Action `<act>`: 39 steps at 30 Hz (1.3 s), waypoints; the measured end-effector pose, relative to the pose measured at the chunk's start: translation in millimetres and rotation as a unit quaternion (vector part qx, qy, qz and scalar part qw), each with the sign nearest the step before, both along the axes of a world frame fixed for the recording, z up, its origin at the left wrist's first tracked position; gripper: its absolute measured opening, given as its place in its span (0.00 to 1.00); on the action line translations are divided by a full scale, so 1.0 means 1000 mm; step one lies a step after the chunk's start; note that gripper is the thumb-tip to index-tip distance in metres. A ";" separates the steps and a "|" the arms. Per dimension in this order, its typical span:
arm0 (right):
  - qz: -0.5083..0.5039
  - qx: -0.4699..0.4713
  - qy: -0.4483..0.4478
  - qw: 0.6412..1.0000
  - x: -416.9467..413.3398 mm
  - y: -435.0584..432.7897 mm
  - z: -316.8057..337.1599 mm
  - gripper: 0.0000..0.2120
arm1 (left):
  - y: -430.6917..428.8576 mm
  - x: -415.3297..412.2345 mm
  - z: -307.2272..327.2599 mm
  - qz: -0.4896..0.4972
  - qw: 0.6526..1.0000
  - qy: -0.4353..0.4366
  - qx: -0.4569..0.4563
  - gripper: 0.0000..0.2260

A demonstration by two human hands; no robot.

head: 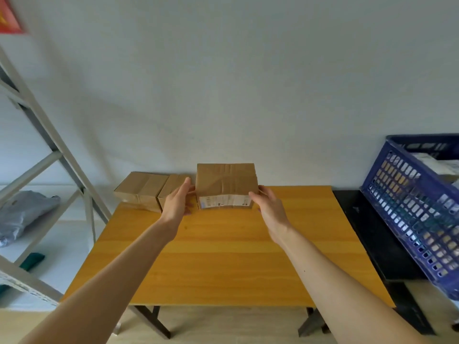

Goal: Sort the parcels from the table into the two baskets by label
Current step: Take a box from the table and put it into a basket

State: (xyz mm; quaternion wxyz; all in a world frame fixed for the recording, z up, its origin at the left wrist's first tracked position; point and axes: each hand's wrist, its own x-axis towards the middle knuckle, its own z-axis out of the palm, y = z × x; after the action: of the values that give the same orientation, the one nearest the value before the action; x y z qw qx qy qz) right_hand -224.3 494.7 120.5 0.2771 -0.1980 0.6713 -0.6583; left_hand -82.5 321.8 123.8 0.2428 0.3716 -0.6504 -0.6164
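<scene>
Both my arms stretch forward over the yellow table [223, 256]. My left hand [177, 198] stands upright, fingers straight and together, pressed flat to the left side of the parcel [226, 186]. My right hand [269, 207] pinches its right edge, thumb on the front. The parcel is a brown taped carton with a white label along its lower front. It sits between my hands at the table's far edge, beside two more cartons [146, 192].

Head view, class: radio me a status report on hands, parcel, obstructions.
Left hand flat on, right hand gripping, brown taped cardboard parcel. White label faces camera. Two brown boxes crowd left hand; blue plastic basket right.
</scene>
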 end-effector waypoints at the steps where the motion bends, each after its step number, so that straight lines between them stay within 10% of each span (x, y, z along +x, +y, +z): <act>1: -0.004 -0.001 0.004 1.000 -0.001 0.000 0.004 0.09 | 0.000 -0.002 0.003 -0.008 1.000 -0.002 -0.007 0.24; 19: -0.056 0.012 0.031 0.998 0.002 -0.015 0.007 0.11 | -0.010 -0.003 0.025 -0.119 0.988 0.028 -0.091 0.32; 30: -0.047 -0.045 -0.042 0.997 0.012 -0.020 0.015 0.31 | -0.005 -0.004 0.023 -0.086 0.994 0.072 -0.013 0.35; 39: 0.021 0.041 0.026 0.999 0.012 -0.012 0.008 0.15 | -0.024 0.001 0.041 -0.121 0.990 0.051 0.055 0.23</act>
State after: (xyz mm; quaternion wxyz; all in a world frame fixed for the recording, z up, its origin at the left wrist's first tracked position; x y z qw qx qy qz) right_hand -212.4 482.6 128.9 0.2809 -0.2178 0.7004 -0.6189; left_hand -81.5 297.8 165.0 0.1780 0.2709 -0.6422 -0.6946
